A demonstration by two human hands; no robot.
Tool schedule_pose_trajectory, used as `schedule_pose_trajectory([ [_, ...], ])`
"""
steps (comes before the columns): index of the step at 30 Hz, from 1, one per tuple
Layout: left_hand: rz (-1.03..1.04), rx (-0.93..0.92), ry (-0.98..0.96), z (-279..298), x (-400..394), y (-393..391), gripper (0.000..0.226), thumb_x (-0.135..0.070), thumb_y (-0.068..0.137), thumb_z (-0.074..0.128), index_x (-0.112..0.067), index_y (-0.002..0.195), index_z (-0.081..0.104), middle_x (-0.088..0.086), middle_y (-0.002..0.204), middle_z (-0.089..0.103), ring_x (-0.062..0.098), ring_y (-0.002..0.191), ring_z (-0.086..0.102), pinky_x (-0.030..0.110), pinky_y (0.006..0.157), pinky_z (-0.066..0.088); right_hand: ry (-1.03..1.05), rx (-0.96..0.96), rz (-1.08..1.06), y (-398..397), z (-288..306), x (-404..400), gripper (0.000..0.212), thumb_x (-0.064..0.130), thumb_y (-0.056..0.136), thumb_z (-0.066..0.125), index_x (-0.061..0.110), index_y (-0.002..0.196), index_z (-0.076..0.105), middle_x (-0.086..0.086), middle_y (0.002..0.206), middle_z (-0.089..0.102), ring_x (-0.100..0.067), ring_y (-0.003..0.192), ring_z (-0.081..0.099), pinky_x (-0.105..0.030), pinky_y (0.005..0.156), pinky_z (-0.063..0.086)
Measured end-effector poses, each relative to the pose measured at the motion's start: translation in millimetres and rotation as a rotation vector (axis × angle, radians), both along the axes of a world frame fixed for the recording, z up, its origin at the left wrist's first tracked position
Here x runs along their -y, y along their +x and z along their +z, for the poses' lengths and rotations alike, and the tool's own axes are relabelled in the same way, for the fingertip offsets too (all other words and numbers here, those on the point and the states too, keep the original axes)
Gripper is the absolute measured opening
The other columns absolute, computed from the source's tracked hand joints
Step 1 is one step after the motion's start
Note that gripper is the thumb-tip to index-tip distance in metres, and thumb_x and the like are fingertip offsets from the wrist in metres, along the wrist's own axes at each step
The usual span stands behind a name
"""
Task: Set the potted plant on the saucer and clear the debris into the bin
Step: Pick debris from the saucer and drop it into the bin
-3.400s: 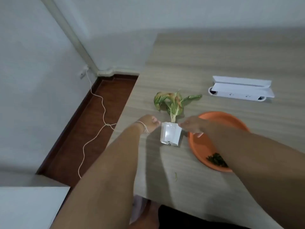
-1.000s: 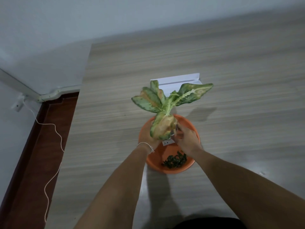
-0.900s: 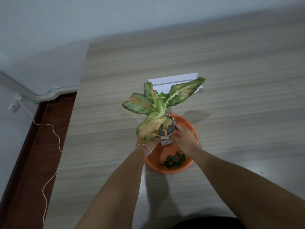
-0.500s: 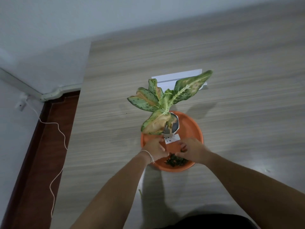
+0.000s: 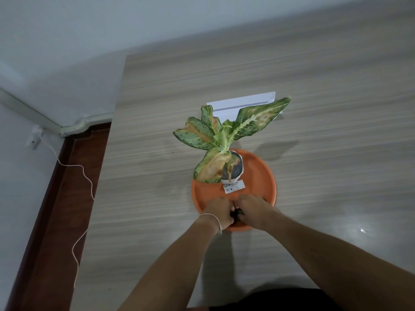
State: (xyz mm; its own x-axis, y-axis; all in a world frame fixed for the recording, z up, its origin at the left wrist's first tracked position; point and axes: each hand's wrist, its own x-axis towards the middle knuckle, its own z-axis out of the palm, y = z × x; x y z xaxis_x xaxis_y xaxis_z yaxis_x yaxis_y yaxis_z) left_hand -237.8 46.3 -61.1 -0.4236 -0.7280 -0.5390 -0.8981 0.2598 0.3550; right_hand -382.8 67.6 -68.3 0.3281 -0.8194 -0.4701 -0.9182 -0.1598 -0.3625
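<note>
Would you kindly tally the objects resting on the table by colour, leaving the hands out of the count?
Orange: 1, the saucer
White: 2, the plant pot and the flat box behind it
Green: 2, the plant and the dark leaf debris between the hands
Total: 5

Speckled plant (image 5: pixel 224 135) in its white pot (image 5: pixel 234 170) sits upright on the orange saucer (image 5: pixel 260 176); dark green debris (image 5: pixel 238 213) at its near edge.

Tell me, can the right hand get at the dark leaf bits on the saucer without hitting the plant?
Probably yes. The right hand is already down on the leaf bits at the near rim of the orange saucer, beside the left hand. The potted plant stands farther back, clear of both.
</note>
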Motion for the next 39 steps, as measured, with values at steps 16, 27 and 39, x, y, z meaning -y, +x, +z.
schedule_pose_trajectory([
  [16,0.728,-0.341,0.016,29.8,-10.5,30.4,0.013,-0.005,0.076,0.072,-0.015,0.07,0.072,0.002,0.061,0.07,0.012,0.052,0.064,0.027,0.063,0.061,-0.124,0.338,-0.433,-23.4,24.7,7.1,0.015,0.013,0.086,0.067,0.019,0.082,0.08,0.01,0.073,0.068,-0.007,0.071,0.062,-0.013,0.058,0.037],
  [27,1.145,-0.667,-0.048,42.9,-44.2,64.4,0.006,0.001,0.072,0.077,-0.002,0.076,0.076,0.02,0.068,0.073,0.022,0.054,0.066,0.036,0.068,0.063,-0.126,0.481,-0.562,11.8,40.4,0.0,0.011,0.012,0.085,0.07,0.014,0.088,0.081,0.005,0.083,0.076,-0.003,0.07,0.065,0.001,0.053,0.04],
  [39,1.477,-0.71,-0.277,62.6,-185.1,268.9,0.015,0.005,0.069,0.076,-0.008,0.061,0.075,0.018,0.059,0.067,0.019,0.046,0.058,0.028,0.058,0.056,-0.052,0.542,-0.196,231.3,59.1,-56.7,0.009,0.011,0.081,0.072,0.014,0.082,0.08,-0.003,0.074,0.076,-0.011,0.062,0.064,-0.005,0.05,0.039],
])
